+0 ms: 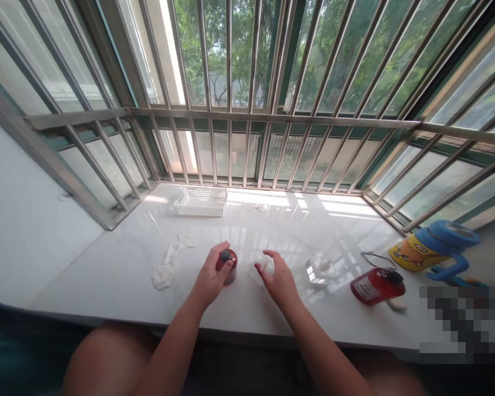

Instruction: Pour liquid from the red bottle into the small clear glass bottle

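left hand (210,276) clenched around a red bottle (231,272) with black cap (225,256), bottle upright on a white stone sill (107,280), right hand (279,280) released, fingers (272,254) curved just beside a clear plastic piece (258,273)

The head camera looks out from the person's head, facing forward and tilted down past their knees (111,357). It sits close above their left hand (212,275) and right hand (278,278) and a white ledge (91,280), with a barred window (247,71) and trees (214,44) ahead.
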Demonstrator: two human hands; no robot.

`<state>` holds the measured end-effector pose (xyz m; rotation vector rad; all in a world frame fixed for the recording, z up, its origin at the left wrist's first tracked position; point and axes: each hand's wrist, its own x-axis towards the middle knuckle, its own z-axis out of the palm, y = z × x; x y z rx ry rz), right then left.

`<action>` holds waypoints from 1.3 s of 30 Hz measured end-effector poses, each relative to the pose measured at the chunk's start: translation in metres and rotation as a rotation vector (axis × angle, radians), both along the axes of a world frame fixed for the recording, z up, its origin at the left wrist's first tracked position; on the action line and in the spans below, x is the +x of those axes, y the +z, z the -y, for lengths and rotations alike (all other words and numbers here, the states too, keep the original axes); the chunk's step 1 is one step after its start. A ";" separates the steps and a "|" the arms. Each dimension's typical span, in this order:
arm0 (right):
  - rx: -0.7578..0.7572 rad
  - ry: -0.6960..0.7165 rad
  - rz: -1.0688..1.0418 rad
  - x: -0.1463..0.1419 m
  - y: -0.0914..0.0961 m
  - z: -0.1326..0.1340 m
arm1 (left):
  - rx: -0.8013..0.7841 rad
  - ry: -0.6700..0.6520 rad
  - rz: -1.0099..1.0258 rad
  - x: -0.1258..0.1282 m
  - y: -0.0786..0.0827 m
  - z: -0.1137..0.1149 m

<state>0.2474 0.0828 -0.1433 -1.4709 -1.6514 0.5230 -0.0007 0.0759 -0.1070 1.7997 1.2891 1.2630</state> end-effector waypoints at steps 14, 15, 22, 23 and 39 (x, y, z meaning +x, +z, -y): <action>-0.093 -0.037 -0.321 -0.012 -0.010 0.004 | 0.057 0.061 0.058 0.021 -0.007 -0.009; -0.089 -0.039 -0.320 -0.012 -0.010 0.004 | 0.057 0.061 0.061 0.022 -0.006 -0.009; -0.069 -0.002 -0.273 -0.013 -0.008 0.006 | 0.099 0.067 0.031 0.023 -0.004 -0.009; -0.058 0.011 -0.257 -0.012 -0.008 0.006 | 0.105 0.066 0.022 0.023 -0.004 -0.009; 0.260 -0.038 0.163 0.023 0.003 0.036 | 0.100 0.054 0.051 0.022 -0.010 -0.015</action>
